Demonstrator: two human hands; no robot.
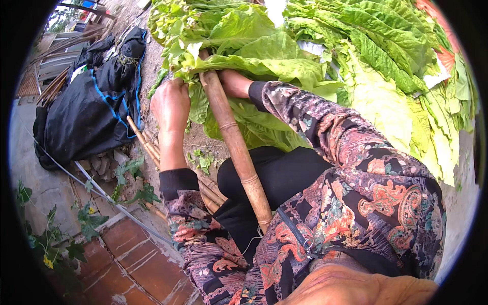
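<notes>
A long bamboo pole [236, 140] slants from my lap up into a mass of large yellow-green leaves [284, 71], which look like tobacco leaves. My left hand [172, 104] is closed, knuckles up, just left of the pole at the leaves' stem ends. Whatever its fingertips pinch is hidden from view. On the pole's other side, my right hand [234, 84] reaches in beneath a broad leaf. The leaf and the pole cover its fingers. Leaves hang along the pole's far end, and the near end rests against my body.
More big leaves [386, 46] are heaped at the far right. At the left lies a black sheet [86, 122] with blue edging, beside thin bamboo poles [147, 145] on the ground. A vine [91, 223] grows by reddish paving tiles [127, 244] at lower left.
</notes>
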